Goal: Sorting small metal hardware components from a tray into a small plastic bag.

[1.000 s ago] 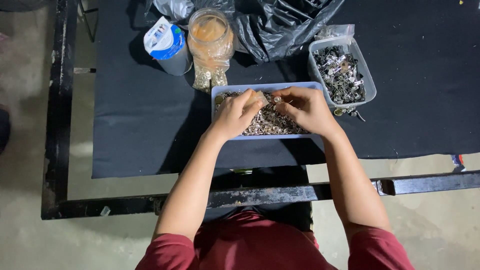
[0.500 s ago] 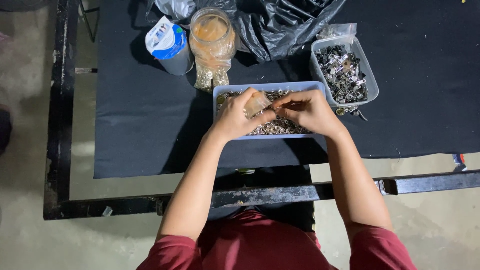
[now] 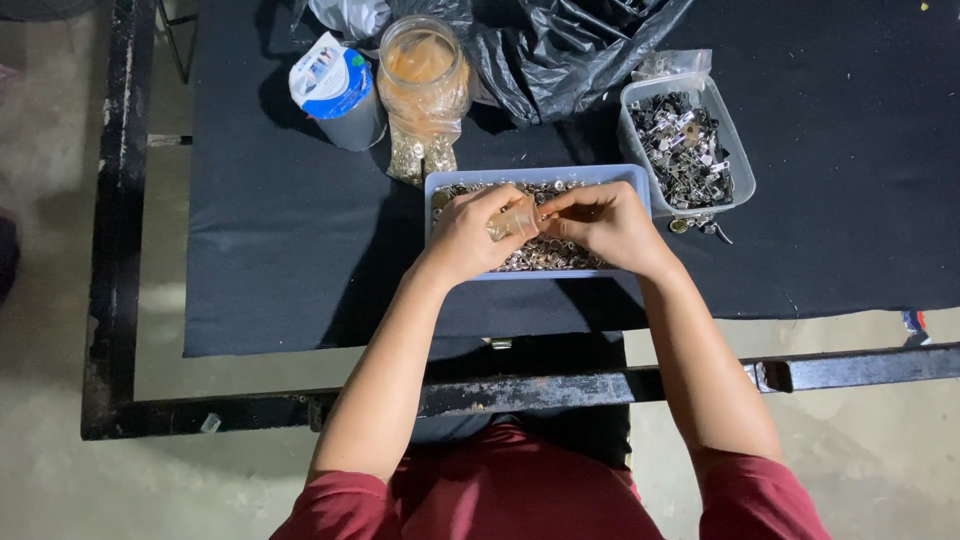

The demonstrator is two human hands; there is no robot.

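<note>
Both my hands hover over a pale blue tray (image 3: 440, 185) filled with several small shiny metal pieces. My left hand (image 3: 470, 235) curls around a small clear plastic bag (image 3: 515, 218) and holds it up. My right hand (image 3: 600, 222) pinches the bag's other edge with fingertips, thumb and fingers closed together. The two hands touch at the bag, just above the heap of metal pieces (image 3: 545, 255).
A clear tub (image 3: 735, 160) of grey metal clips stands at the right of the tray. Behind it lie a black plastic bag (image 3: 560, 50), a clear jar (image 3: 425, 85) with shiny pieces and a blue-and-white cup (image 3: 335, 85). A black metal frame (image 3: 850, 368) edges the black cloth.
My hands have lifted slightly off the metal pieces and come together on the small clear bag, which now shows between them.
</note>
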